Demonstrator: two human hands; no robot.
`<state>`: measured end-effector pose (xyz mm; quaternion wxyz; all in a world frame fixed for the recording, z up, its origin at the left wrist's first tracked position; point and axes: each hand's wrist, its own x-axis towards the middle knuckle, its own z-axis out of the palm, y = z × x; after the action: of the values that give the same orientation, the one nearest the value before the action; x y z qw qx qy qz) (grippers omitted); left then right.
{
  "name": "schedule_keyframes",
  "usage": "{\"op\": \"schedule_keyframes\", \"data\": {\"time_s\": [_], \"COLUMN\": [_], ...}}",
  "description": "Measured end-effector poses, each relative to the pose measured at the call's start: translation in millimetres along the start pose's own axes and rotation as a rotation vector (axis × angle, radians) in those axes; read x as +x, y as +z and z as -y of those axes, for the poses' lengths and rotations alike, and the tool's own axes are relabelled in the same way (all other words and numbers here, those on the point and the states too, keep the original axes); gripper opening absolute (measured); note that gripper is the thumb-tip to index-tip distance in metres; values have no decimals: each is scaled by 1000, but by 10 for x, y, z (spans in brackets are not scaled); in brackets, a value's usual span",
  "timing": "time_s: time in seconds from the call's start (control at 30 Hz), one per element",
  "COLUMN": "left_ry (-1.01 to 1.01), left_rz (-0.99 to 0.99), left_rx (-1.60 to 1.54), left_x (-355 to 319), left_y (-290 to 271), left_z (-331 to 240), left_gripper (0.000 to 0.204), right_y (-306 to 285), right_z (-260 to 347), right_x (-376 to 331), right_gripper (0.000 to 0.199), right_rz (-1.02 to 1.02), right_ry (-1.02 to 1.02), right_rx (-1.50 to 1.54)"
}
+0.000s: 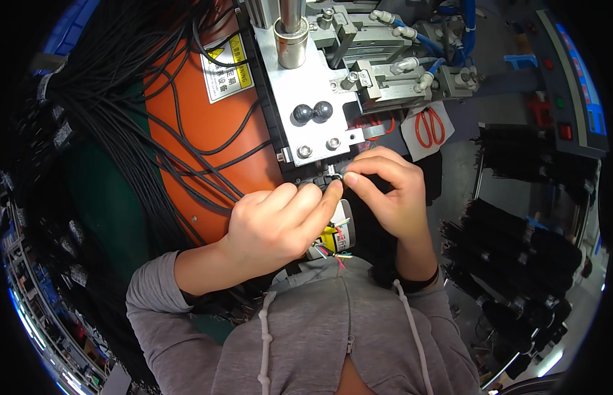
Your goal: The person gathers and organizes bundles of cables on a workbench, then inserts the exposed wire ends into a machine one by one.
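My left hand reaches in from the left with its fingers curled and its index fingertip at the front edge of a metal press fixture. Opposite it, my right hand pinches thumb and forefinger together at the same spot. A small silver-white piece shows just beyond the fingertips; what the fingers hold is mostly hidden by them. Below the hands, thin coloured wires fan out from stripped cable ends, in front of a yellow and white label.
Many black cables spread over an orange machine surface at the left. Air cylinders with blue hoses stand at the far right. Red-handled scissors lie beyond my right hand. Bundles of black cables hang at the right.
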<state>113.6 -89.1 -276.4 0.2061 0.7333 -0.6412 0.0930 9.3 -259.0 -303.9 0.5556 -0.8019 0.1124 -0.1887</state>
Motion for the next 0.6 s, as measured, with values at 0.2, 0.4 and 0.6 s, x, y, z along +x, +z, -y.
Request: {"op": "schedule_keyframes", "data": {"time_s": [0.2,0.4,0.6], "left_ry": [-31,-74,-76], "left_rz": [66,80,63], "left_rx": [90,121,73], "left_x": [-39,-31,20], "left_y": [33,49,49], "left_z": [-17,-48,-20], "left_gripper": [37,34,32], "right_y": [134,200,242], "right_z": [5,-68,-186], "right_x": [25,9,-65], "right_gripper": [8,9,8], "right_rz": [-69,-117,-150], "right_ry": [-175,-229,37], "right_rx": [-335,-312,-113]}}
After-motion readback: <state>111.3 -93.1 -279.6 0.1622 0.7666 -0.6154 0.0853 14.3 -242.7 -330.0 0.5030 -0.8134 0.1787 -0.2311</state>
